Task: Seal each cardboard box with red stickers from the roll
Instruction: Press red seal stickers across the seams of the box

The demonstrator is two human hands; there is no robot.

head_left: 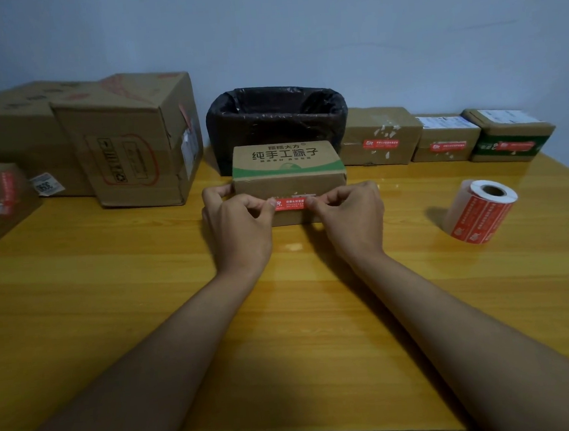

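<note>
A: Item in hand?
B: One red sticker (pixel 290 203), pinched at its ends by left hand (pixel 239 224) and right hand (pixel 350 214), held against the near face of the middle box (pixel 288 177) on the worktop (pixel 285 318).
A: Step?
B: Applying the seal, I judge; next, press it flat across the flap seam.
A: Legible text?
B: Box top reads "纯手工粽子". Sticker print too small.
A: Roll (pixel 480 210)?
B: Standing to the right, well apart.

A glossy wooden table (pixel 113 316) carries cardboard boxes (pixel 132 139), a lined bin (pixel 276 119) and a sticker roll (pixel 480 212).
</note>
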